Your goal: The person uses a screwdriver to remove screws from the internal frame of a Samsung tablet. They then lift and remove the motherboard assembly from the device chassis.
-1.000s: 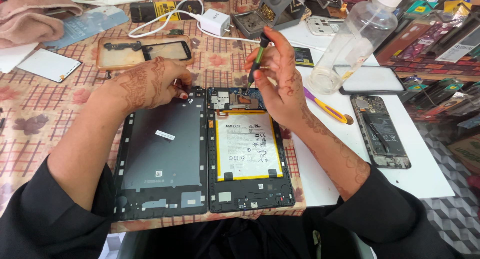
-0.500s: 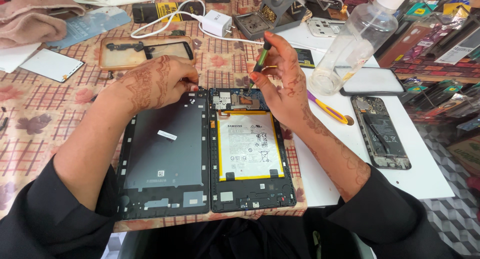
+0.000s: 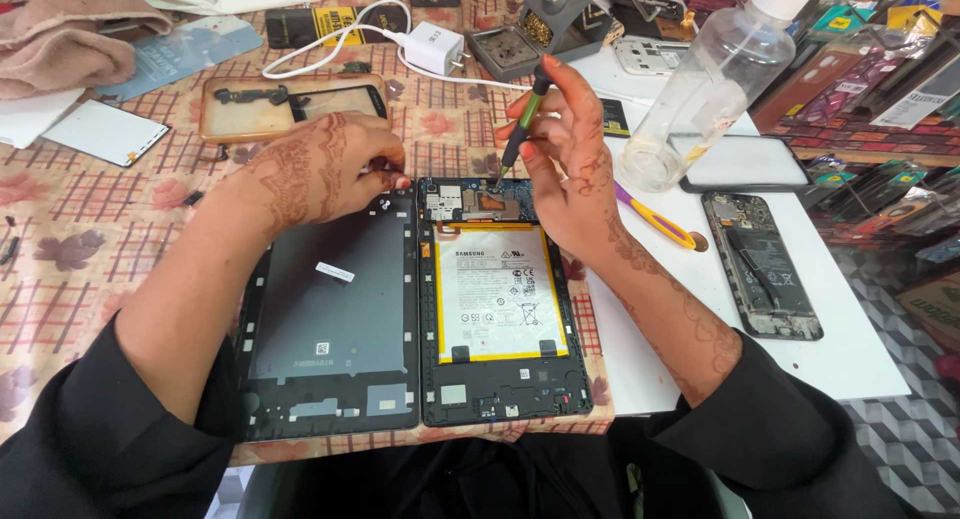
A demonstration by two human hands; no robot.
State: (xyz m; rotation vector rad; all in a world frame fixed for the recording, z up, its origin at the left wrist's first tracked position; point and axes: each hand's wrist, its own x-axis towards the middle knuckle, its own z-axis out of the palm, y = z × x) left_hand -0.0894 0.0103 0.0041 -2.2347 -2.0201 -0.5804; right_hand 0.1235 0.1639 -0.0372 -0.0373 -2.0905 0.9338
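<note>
— What's the right hand (image 3: 575,164) doing?

— I see it pinching a green-handled screwdriver (image 3: 522,129) upright, tip down on the circuit board at the top of the opened tablet (image 3: 500,319). Wrist raised, forearm crossing the white mat (image 3: 850,349).

— And the left hand (image 3: 320,169)?

— Fingertips bunched, pressing the top edge of the detached back cover (image 3: 335,319), which lies just beside the tablet; whether it holds a screw I cannot tell.

— Progress?

— My judgement: cover is off, the battery (image 3: 498,291) exposed and in place; board work is under way. A dismantled phone (image 3: 762,264) lies well apart, right.
</note>
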